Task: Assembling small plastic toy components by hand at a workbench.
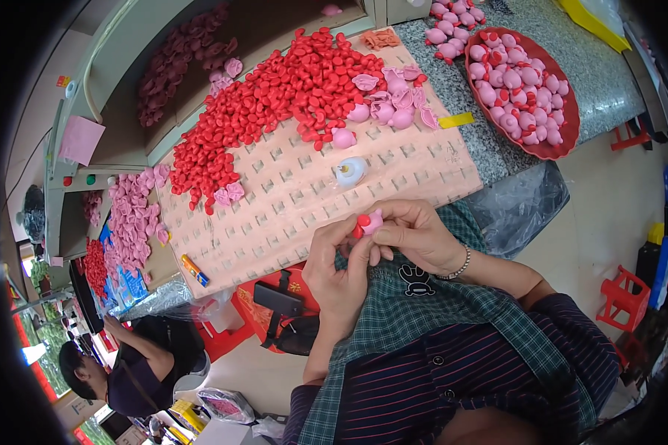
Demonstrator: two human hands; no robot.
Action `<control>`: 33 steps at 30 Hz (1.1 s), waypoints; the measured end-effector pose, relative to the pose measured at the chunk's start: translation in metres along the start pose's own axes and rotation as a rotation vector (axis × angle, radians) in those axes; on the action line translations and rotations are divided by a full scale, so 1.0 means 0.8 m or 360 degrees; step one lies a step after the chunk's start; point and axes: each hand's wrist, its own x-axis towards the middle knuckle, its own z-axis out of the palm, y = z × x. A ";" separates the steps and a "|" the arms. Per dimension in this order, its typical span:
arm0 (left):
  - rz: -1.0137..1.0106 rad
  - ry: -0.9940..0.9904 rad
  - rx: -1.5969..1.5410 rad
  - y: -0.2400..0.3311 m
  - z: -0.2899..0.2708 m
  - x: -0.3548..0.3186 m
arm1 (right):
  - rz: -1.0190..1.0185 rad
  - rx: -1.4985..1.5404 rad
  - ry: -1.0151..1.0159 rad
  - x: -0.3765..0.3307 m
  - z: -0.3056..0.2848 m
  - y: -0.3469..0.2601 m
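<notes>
We are holding one pink toy (372,221) between both hands, just in front of our chest and below the near edge of the board (393,174). Our right hand (416,236) is pinching the pink body, fingers closed on it, while our left hand (339,271) is pressing a small red piece (362,221) against it with thumb and fingertips closed on that piece. The piece looks seated or nearly so, so we are judging this toy close to finished.

We are seeing plenty done already: the red basket (553,148) on the right is holding a full heap of pink toys with red parts fitted, and more are lying behind it. Plenty is left too. A big spread of red pieces (289,89) is covering the far half of the board, and a few bare pink bodies (386,107) and flat pink skins are waiting beside it. We would call the job somewhere in the middle.

We are working at a pink board with rows of square holes, resting partly on a speckled grey counter (608,81). A small white glue pot (350,170) is standing on the board. Further left, pink parts (130,219) are piling up on a shelf. A clear bag is hanging off the counter, red stools are standing on the pale floor, and another person (119,378) is sitting at lower left.
</notes>
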 end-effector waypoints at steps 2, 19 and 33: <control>0.0046 -0.0035 0.0084 0.003 -0.002 0.002 | 0.0082 0.0076 -0.0043 0.002 -0.004 -0.009; -0.0027 0.0023 -0.0191 -0.006 0.003 -0.004 | 0.0045 0.0148 0.0125 -0.002 0.006 0.002; -0.0830 -0.0407 -0.1200 -0.002 -0.016 0.004 | -0.0966 -0.1511 -0.0042 0.011 0.005 -0.010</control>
